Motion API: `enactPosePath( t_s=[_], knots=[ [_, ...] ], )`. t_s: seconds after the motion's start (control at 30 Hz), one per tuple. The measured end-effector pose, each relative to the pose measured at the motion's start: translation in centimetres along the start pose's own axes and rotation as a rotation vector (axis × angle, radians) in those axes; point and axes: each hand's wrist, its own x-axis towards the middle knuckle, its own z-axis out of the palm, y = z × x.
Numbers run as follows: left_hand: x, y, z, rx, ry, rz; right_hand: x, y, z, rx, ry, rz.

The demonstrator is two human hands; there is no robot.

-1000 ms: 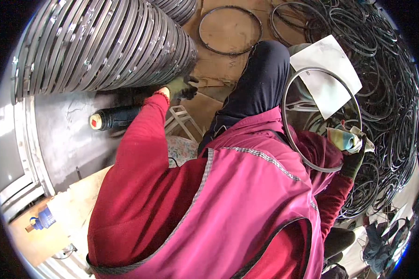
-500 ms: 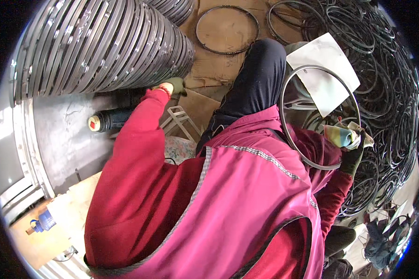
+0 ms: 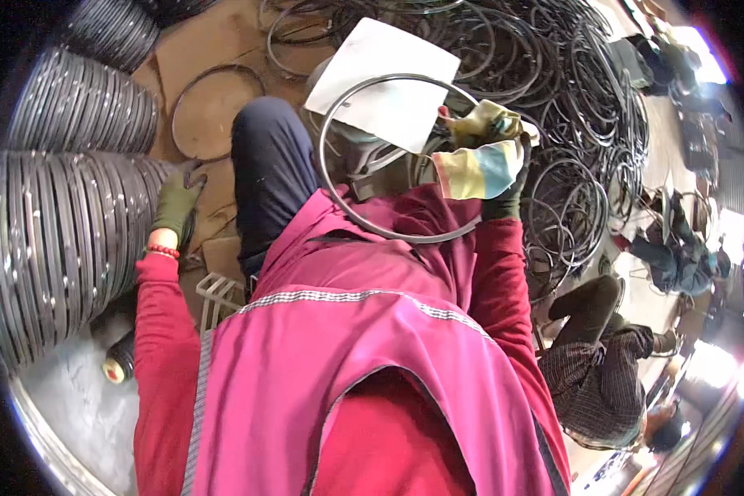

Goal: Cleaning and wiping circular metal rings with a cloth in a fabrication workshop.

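My right hand [image 3: 512, 194], in a dark green glove, is closed around the right side of a grey metal ring [image 3: 326, 165] and a yellow, blue and cream cloth [image 3: 475, 172]. The ring is tilted over my lap, in front of a white sheet [image 3: 388, 78]. My left hand [image 3: 176, 202], in a green glove with a red bead bracelet at the wrist, has its fingers stretched out. It is beside the near end of a long stack of dark rings [image 3: 66, 240]; whether it touches them I cannot tell. Part of my right hand is hidden by the cloth.
More ring stacks [image 3: 83, 103] stand at the far left. A single ring [image 3: 176, 124] lies on the brown cardboard [image 3: 211, 45]. A tangled heap of dark rings [image 3: 554, 124] fills the far right. Another person [image 3: 599, 372] sits at the right, with more people beyond.
The view has turned toward the right, bringing other people into sight. My left hand has shifted along the stack's end, fingers now extended. My right hand still holds the ring and cloth.
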Motion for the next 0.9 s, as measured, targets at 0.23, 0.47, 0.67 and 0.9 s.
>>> enactPosePath(
  t_s=[0.23,0.47,0.67,0.9],
  knots=[
    [0.8,14.4,0.3,-0.296,0.083,0.346,0.5,-11.3,2.9,1.073,0.101,0.547],
    [-1.0,22.8,4.1,-0.313,-0.227,0.538,-1.0,-8.4,2.7,1.266,-0.182,0.444],
    [-2.1,25.8,5.2,-0.463,-0.503,0.509,-2.0,-8.8,2.4,1.2,-0.178,0.421],
    [-2.7,26.4,5.9,-0.531,-0.588,0.474,-4.4,-10.0,2.6,1.116,-0.173,0.395]
  ],
)
